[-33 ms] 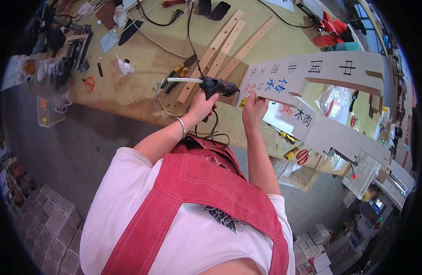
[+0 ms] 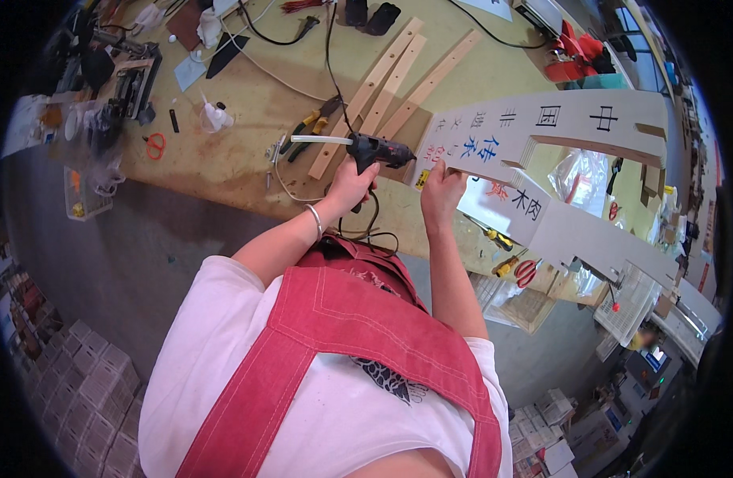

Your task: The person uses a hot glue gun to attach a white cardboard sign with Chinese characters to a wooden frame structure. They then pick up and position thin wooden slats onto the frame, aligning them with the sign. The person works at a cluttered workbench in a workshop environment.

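Nothing is shifting: I'm seeing the left hand (image 2: 352, 185) gripping the black glue gun (image 2: 380, 150) at the white sign board (image 2: 557, 119) on the workbench (image 2: 247, 151), while the right hand (image 2: 442, 190) is pressing the board's near end, unchanged.

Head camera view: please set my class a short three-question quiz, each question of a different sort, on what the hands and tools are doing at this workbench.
1. True or false: the left hand grips the black glue gun with a translucent glue stick at its back.
2. Multiple choice: the right hand rests on (A) the orange-handled scissors, (B) the long white board with printed characters, (C) the red bib apron.
3. Fill in: three pale wooden ______ lie side by side on the tan wooden workbench beyond the glue gun.

Key: 1 true; 2 B; 3 slats.
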Tool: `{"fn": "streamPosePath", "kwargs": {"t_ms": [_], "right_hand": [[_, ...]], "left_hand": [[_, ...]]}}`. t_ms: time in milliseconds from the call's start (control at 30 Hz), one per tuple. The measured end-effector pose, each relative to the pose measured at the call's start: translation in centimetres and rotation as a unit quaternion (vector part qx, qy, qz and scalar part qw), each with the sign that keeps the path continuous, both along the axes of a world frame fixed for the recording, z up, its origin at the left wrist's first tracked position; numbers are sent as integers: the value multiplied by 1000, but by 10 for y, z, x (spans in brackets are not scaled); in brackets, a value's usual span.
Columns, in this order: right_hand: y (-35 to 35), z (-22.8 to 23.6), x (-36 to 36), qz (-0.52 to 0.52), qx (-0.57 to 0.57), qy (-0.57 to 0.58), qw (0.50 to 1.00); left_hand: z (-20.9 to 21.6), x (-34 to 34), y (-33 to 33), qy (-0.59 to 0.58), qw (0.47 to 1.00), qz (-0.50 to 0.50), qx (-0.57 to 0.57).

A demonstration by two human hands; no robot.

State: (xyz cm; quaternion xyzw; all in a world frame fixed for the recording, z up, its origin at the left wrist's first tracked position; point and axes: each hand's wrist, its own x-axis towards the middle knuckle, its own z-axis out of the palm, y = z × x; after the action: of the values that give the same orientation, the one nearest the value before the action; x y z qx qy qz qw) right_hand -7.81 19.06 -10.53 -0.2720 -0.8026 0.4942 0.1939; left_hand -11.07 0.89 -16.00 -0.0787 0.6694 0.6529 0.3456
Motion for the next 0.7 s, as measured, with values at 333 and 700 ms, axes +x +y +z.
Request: {"fn": "streamPosePath", "kwargs": {"t_ms": [333, 700], "right_hand": [[2, 3, 0, 8, 23, -41, 999], [-2, 6, -1, 10, -23, 13, 1000]], "left_hand": [[0, 5, -6, 1, 1000, 5, -14], [-7, -2, 3, 73, 997, 12, -14]]}}
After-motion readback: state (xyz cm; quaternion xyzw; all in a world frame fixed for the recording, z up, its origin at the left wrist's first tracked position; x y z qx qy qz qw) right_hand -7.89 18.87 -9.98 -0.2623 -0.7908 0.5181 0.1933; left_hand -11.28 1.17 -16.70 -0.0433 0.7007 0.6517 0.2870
